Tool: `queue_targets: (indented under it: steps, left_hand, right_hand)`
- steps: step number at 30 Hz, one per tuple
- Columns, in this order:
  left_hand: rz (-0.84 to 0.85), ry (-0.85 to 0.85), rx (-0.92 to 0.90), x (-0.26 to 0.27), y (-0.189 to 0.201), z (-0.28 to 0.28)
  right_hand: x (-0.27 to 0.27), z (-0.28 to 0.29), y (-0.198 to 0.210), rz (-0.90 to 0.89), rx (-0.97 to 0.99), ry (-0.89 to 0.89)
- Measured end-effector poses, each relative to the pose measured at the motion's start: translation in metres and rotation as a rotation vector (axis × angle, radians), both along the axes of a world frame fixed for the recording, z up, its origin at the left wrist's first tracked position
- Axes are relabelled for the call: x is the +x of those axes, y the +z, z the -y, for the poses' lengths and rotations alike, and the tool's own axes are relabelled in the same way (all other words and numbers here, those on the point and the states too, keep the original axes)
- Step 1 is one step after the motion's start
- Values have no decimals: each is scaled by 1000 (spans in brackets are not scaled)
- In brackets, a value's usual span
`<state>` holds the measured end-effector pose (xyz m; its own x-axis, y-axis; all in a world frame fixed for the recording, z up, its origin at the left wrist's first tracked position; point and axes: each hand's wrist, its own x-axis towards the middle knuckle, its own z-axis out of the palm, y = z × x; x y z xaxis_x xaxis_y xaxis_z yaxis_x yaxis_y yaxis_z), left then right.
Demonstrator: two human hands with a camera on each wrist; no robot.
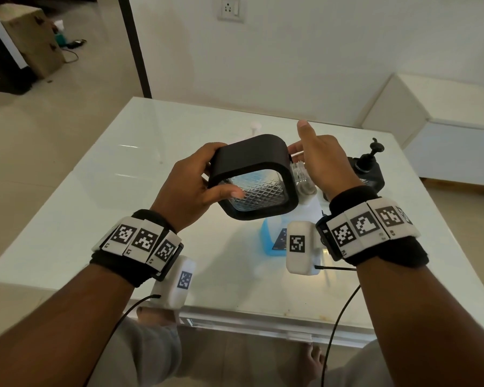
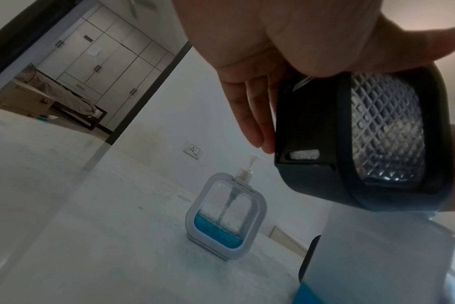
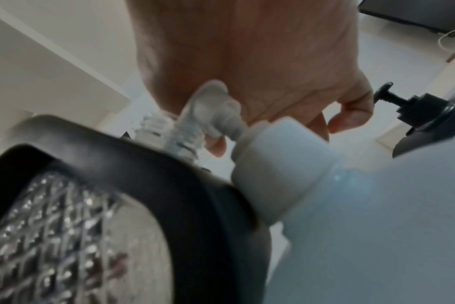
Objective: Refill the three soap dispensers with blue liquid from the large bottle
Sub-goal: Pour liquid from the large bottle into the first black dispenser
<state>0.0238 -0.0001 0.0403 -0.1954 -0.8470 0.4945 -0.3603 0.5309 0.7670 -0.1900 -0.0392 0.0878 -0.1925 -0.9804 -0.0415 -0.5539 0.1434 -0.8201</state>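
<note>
Fingers (image 1: 221, 192) of my left hand (image 1: 185, 188) grip the black dispenser (image 1: 252, 177), tilted on its side above the table (image 1: 95, 177). My right hand (image 1: 322, 166) pinches its clear threaded neck (image 1: 299, 170). Below stands the large bottle (image 1: 274, 233); the white dispenser (image 2: 225, 216) is farther away.

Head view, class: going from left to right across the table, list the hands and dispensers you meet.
left hand → black-framed dispenser held in it → right hand → black pump dispenser standing on the table.
</note>
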Motion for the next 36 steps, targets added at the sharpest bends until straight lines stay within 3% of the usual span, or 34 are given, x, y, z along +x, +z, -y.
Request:
queue_targets:
  steps: [19, 29, 36]
  left_hand:
    - [21, 29, -23, -2, -2, 2]
    - [3, 39, 13, -2, -2, 1]
    - [32, 37, 4, -2, -4, 3]
  right_hand:
    - [1, 1, 2, -14, 33, 12]
    - [1, -4, 1, -159, -23, -43]
    - [-2, 2, 2, -97, 8, 7]
